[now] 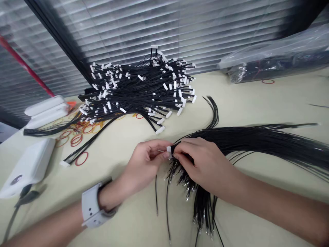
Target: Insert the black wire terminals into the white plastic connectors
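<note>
Between my two hands is a small white connector housing (169, 151). The fingertips of my left hand (144, 164) pinch it from the left side. My right hand (203, 161) is closed on black wires right beside the housing, thumb and forefinger pressed together. Whether the wire tips sit inside the housing is hidden by my fingers. Below and behind my right hand spreads a thick bundle of black wires (252, 139), with bare metal terminals on its near ends. A few single wires hang loose under my left hand.
At the back lies a large pile of black cables with white connectors (136, 85). Rubber bands (76, 140) are scattered left of it. A white box-shaped device (31, 164) with a plugged cable stands at left. A clear plastic bag (277, 55) lies back right, near the blinds (205, 31).
</note>
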`<state>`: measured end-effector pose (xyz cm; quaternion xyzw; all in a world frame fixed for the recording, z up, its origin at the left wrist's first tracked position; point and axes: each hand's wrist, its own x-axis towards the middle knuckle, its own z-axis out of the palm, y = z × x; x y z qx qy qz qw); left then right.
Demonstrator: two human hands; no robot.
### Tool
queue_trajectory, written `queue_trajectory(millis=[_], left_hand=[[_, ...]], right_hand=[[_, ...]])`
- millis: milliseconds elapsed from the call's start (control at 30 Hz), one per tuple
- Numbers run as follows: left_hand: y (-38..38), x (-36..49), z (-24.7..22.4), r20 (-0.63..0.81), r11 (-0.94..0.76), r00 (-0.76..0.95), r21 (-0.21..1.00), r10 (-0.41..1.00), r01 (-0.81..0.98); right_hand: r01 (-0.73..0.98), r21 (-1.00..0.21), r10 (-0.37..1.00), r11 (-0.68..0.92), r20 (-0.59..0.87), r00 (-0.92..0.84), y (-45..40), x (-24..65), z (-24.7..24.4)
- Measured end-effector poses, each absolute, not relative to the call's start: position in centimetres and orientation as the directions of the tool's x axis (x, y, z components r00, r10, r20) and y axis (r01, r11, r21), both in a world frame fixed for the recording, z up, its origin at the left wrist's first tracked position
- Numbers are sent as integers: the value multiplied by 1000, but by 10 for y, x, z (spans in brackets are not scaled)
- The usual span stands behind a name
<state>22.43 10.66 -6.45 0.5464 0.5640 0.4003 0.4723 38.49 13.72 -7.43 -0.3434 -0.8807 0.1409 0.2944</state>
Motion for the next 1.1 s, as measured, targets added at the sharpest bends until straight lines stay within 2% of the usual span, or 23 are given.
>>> queue_trajectory(millis=[233, 500, 567, 633, 700, 767, 833, 867, 933, 1100], left_hand=[[109, 225, -64, -91, 79, 47, 971, 995, 225], [110, 229, -57, -38, 51, -58, 969, 998, 240], [109, 229, -57, -29, 43, -61, 970, 998, 238], [109, 228, -58, -31, 38, -38, 976, 999, 216], [109, 224, -59, -38, 39, -10, 983, 999, 182], [110, 220, -59, -41, 40, 9, 990, 999, 137], [112, 215, -59, -44, 41, 27, 995, 999, 95], [112, 214, -59, -44, 41, 38, 996, 998, 81], [113, 211, -58, -51, 47, 54, 996, 997, 72], [113, 210, -57, -98, 87, 76, 987, 992, 134]], right_hand=[[468, -383, 605, 796, 488, -629, 141, 385, -81], [483, -474, 669, 736, 401, -626, 149, 393, -69], [480, -529, 697, 699, 358, -621, 149, 395, -66], [484, -536, 700, 692, 335, -630, 149, 398, -66], [506, -399, 643, 764, 404, -651, 147, 400, -67], [506, -128, 496, 853, 502, -709, 144, 403, -69], [414, 105, 308, 904, 510, -803, 142, 406, -70], [355, 155, 245, 922, 476, -845, 141, 407, -70], [283, 145, 205, 948, 400, -893, 144, 409, -69], [357, 47, 320, 933, 342, -883, 156, 414, -71]])
